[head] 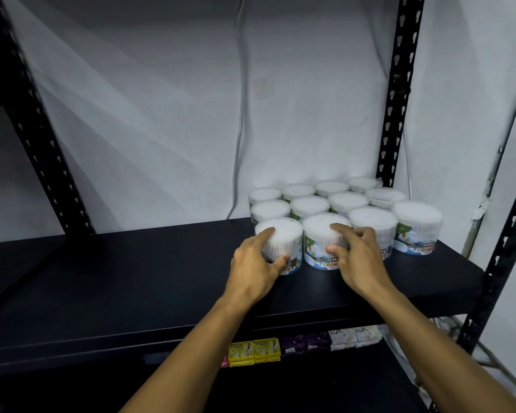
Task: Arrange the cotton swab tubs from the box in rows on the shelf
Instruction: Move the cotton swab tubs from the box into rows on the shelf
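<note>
Two front-row tubs are being seated, the left hand gripping the end tub and the right hand its neighbour on the shelf, so next likely comes letting go to fetch more

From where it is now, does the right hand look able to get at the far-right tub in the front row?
Probably yes. The right hand grips the second front tub; the far-right tub stands uncovered at the shelf front, with only one tub between.
</note>
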`<state>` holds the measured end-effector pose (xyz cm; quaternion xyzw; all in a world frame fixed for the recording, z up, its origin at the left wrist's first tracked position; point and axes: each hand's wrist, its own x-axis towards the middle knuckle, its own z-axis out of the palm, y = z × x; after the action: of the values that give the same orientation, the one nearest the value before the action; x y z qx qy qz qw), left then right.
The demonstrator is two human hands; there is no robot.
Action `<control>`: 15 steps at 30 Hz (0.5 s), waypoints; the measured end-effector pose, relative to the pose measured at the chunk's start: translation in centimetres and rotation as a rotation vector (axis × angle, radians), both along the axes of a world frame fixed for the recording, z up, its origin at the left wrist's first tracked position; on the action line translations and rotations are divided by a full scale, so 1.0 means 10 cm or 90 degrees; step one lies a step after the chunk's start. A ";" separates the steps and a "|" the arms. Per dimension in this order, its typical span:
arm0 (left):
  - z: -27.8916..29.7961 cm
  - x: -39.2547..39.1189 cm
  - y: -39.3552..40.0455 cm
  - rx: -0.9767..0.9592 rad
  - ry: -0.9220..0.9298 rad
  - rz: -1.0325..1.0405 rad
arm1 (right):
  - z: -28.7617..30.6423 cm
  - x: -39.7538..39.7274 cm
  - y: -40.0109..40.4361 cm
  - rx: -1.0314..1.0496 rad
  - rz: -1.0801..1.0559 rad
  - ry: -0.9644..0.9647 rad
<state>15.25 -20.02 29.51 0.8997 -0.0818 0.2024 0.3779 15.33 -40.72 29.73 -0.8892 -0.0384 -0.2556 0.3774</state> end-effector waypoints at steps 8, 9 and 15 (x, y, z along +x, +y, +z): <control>0.01 0.03 0.01 0.011 -0.003 0.001 | 0.00 0.04 0.03 -0.034 -0.021 -0.025; 0.01 0.04 0.01 0.013 -0.003 0.001 | 0.00 0.04 0.03 -0.033 -0.021 -0.031; 0.02 0.03 0.01 0.015 0.002 0.002 | -0.01 0.01 0.05 -0.052 -0.023 -0.047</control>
<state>15.53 -19.96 29.67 0.9046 -0.0823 0.2006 0.3670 15.43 -40.18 29.66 -0.8943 -0.0463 -0.2933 0.3347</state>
